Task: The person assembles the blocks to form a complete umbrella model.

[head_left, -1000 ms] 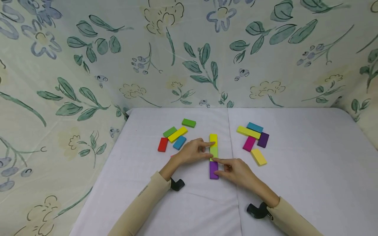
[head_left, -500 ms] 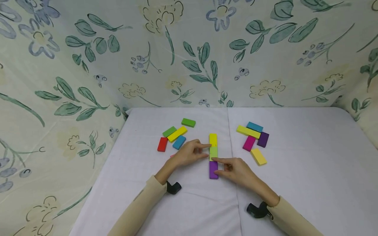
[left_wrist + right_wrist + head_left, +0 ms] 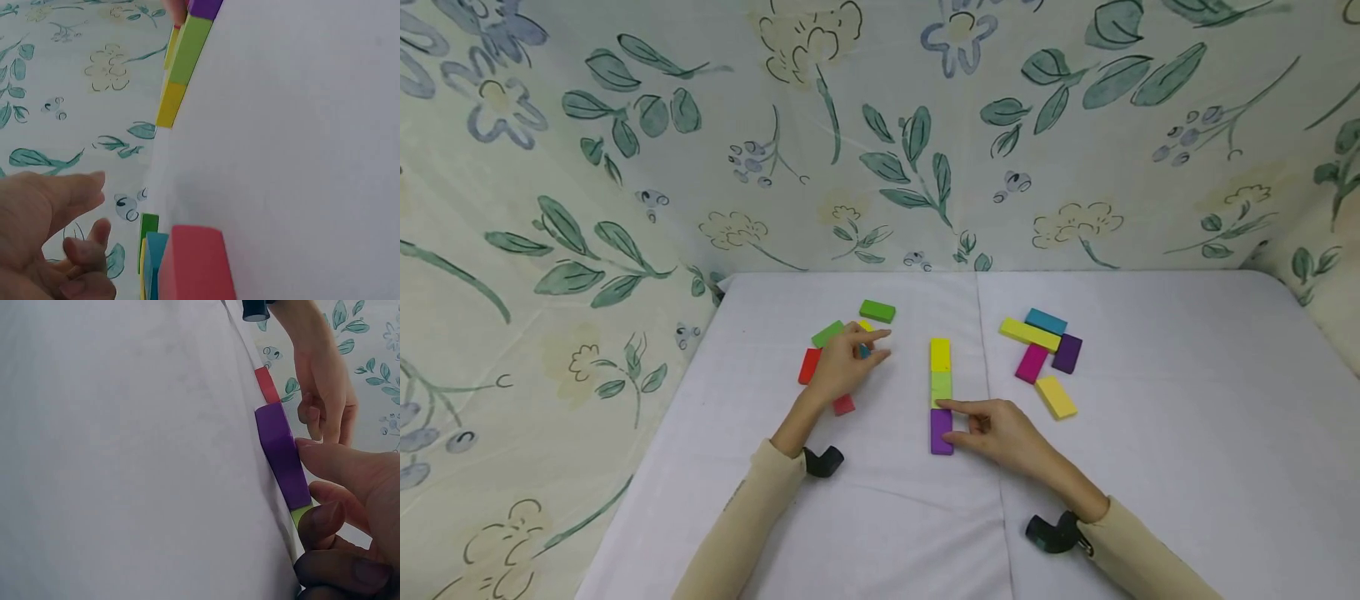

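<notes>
A row of blocks stands on the white cloth, end to end: yellow block (image 3: 940, 354), light green block (image 3: 941, 385) and purple block (image 3: 941, 432). My right hand (image 3: 1003, 433) holds the purple block at the near end, its thumb against the right side and its index finger at the join with the light green one. In the right wrist view the purple block (image 3: 282, 455) shows by the thumb. My left hand (image 3: 844, 360) hovers over the left group of blocks, thumb and index finger apart with nothing between them. It partly hides a yellow and a blue block.
Around the left hand lie green blocks (image 3: 877, 311), a red block (image 3: 808, 365) and a pinkish-red block (image 3: 844, 405). On the right is another group: blue (image 3: 1047, 321), long yellow block (image 3: 1028, 335), dark purple (image 3: 1067, 353), magenta (image 3: 1032, 363) and pale yellow block (image 3: 1056, 397).
My left hand has left the row's yellow and light green blocks and moved left and away from me, over the left group. The right hand has stayed at the purple block.
</notes>
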The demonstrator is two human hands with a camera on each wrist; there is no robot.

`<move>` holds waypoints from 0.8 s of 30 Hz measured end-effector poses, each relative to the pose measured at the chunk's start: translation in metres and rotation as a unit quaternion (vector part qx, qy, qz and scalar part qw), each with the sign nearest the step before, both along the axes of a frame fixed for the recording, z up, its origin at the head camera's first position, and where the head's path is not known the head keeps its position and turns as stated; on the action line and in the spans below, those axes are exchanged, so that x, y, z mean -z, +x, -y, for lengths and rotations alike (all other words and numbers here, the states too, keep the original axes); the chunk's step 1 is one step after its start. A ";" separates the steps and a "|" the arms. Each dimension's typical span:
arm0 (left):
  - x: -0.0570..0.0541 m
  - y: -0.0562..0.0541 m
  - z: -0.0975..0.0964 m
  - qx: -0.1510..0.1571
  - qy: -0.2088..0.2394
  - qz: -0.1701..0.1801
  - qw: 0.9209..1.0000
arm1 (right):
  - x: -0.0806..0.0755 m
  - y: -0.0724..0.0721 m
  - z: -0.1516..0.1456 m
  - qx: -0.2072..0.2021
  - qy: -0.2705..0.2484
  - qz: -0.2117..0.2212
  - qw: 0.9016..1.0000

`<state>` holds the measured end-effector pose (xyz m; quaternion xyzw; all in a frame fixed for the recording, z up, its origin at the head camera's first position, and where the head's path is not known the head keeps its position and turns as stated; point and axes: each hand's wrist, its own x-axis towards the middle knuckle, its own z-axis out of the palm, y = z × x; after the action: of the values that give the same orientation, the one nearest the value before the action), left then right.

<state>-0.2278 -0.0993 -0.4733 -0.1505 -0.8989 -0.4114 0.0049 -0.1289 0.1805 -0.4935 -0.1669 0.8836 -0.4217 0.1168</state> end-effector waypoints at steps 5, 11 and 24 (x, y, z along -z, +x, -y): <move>0.000 -0.014 0.015 -0.100 -0.023 -0.030 0.994 | 0.000 0.000 0.000 0.001 -0.007 0.003 1.000; 0.011 -0.021 0.032 -0.130 -0.060 -0.006 0.990 | 0.000 -0.001 0.000 0.001 -0.007 0.014 1.000; 0.015 -0.026 0.036 -0.112 -0.071 -0.005 0.991 | 0.001 -0.001 -0.001 -0.003 -0.009 0.004 1.000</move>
<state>-0.2536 -0.1352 -0.4884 -0.0506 -0.9371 -0.3426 0.0445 -0.1297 0.1810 -0.4947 -0.1685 0.8789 -0.4298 0.1199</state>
